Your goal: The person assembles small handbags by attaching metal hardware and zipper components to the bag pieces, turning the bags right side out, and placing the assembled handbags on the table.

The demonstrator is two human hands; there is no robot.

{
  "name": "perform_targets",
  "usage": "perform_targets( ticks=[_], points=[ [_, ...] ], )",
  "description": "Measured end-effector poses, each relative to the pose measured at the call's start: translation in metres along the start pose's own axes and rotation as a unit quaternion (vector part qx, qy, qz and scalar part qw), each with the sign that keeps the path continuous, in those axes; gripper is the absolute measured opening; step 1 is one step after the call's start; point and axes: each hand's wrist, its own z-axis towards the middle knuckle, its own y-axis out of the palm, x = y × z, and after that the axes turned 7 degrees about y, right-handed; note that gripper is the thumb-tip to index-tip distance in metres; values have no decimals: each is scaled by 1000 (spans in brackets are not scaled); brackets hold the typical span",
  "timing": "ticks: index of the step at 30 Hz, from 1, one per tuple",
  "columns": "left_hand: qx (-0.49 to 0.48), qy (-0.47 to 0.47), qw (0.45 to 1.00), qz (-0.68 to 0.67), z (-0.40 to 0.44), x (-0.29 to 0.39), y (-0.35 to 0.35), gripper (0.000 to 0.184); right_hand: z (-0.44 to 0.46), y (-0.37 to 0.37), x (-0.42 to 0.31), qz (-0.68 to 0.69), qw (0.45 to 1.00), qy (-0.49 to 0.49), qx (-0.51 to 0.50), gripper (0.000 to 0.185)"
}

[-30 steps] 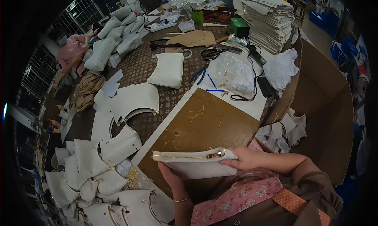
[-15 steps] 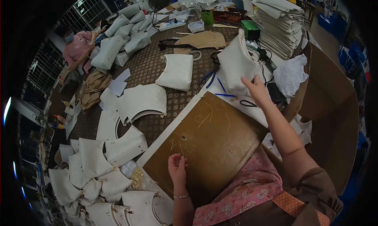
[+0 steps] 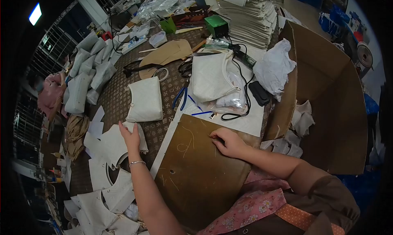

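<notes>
My left hand [image 3: 130, 137] reaches over a white curved bag piece [image 3: 109, 143], thumb and fingers apart, with nothing seen in its grip. My right hand [image 3: 227, 142] is above the brown board [image 3: 192, 169], its fingers curled and bent toward the thumb; whether it pinches anything is too small to tell. Beyond it, a white bag [image 3: 211, 77] lies on the clear plastic and white sheet. Another white bag [image 3: 145, 99] rests on the patterned cloth, just past my left hand.
An open cardboard box [image 3: 327, 91] stands at the right, beside crumpled white paper [image 3: 276, 67]. Blue-handled pliers [image 3: 181, 96] and a black cable lie near the bag. White pieces [image 3: 92, 206] are heaped at lower left. A person in pink [image 3: 51, 93] sits at far left.
The white bag went from both hands, via my right hand, onto the plastic. My right hand has drawn back over the board. My left hand has moved forward to the white pieces. The view has shifted.
</notes>
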Motion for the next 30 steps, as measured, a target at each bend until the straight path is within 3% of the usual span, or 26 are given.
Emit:
perform_targets(
  ticks=[2,4,6,8,10,11,12,14,15,19,22,24,26,28,29,30],
  points=[
    [-35,-4,999,9,17,-10,15,77,1,1,-1,37,999,-2,16,18],
    [-28,94,993,69,29,-24,25,76,3,2,-1,34,999,2,14,17],
    [3,74,993,96,24,-16,29,61,3,3,-6,17,1000,1,22,15],
    [-34,77,994,66,11,-20,30,41,5,7,-2,-4,1000,-13,26,14],
    [-46,130,990,9,-8,-50,52,24,5,11,-6,-16,1000,6,10,14],
    [-20,153,987,35,-24,-47,61,36,5,12,-6,-30,999,11,14,14],
    [-21,144,989,23,-29,-42,66,36,7,12,-6,-46,999,15,20,15],
    [91,193,973,93,-33,-35,76,52,9,14,-8,-74,997,16,23,15],
    [71,139,985,78,-29,-33,74,70,8,15,-9,-84,996,14,30,16],
    [-8,87,994,-70,-22,-42,68,79,19,11,-4,-152,986,22,61,17],
    [-30,18,999,-15,-25,-23,59,77,50,-6,11,-260,959,0,109,16],
    [-32,28,999,2,-25,-31,63,73,63,-8,13,-273,950,101,117,16],
    [-30,40,998,22,-25,-26,63,69,68,2,20,-306,938,107,120,20],
    [-64,-16,988,-138,-28,-9,52,58,70,10,23,-315,932,99,151,21],
    [-67,-11,988,-138,-29,-1,47,58,72,10,25,-304,935,97,157,20],
    [-11,32,989,-143,-31,9,42,55,72,9,27,-303,934,100,164,20]
  ],
)
